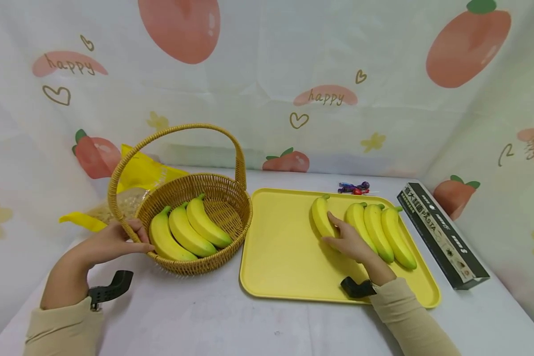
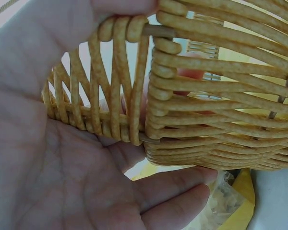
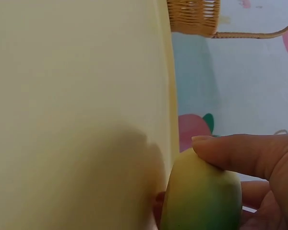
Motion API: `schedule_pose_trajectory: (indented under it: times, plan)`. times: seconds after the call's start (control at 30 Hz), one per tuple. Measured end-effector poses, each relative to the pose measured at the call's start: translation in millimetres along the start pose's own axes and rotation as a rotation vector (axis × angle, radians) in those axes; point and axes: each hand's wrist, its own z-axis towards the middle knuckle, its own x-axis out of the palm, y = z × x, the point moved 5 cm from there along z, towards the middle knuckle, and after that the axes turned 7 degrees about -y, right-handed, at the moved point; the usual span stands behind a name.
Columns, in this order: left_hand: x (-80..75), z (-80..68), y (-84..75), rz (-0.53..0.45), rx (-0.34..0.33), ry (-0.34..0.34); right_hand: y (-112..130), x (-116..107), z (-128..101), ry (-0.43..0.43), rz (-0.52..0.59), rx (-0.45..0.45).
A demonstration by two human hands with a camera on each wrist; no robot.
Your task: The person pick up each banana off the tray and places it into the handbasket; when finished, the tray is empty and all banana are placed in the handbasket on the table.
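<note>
A woven basket with a hoop handle holds three bananas. My left hand grips its near-left rim beside the handle's base; in the left wrist view my fingers curl under the wicker basket. To the right lies a yellow tray. On it my right hand grips the leftmost banana, with a finger curled over the banana in the right wrist view. Three more bananas lie side by side just right of that hand.
A dark pasta box lies along the tray's right side. Wrapped sweets sit behind the tray. A yellow bag lies behind the basket. Printed cloth walls close in the back and both sides.
</note>
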Motion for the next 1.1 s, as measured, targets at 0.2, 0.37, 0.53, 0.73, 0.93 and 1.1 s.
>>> schedule_pose_trajectory:
  times: [0.2,0.37,0.53,0.73,0.93,1.1]
  plan:
    - [0.3,0.1,-1.2,-0.007,0.001,-0.001,16.1,-6.5,-0.5,0.025,0.05,-0.027]
    - [0.3,0.3,-0.7,0.003,-0.006,0.0,34.2,-4.7,-1.7,0.073,0.096,-0.091]
    - [0.3,0.4,-1.2,0.009,-0.015,-0.001,55.0,0.6,-2.6,0.122,0.091,-0.154]
    - [0.0,-0.2,-2.2,0.009,-0.009,-0.007,77.9,7.5,-1.6,0.188,0.096,-0.195]
    - [0.4,-0.8,-3.1,0.006,0.003,-0.01,98.5,13.5,0.0,0.223,0.076,-0.238]
    - [0.6,-1.3,-3.7,0.007,-0.009,-0.015,113.6,20.9,1.9,0.248,0.081,-0.283]
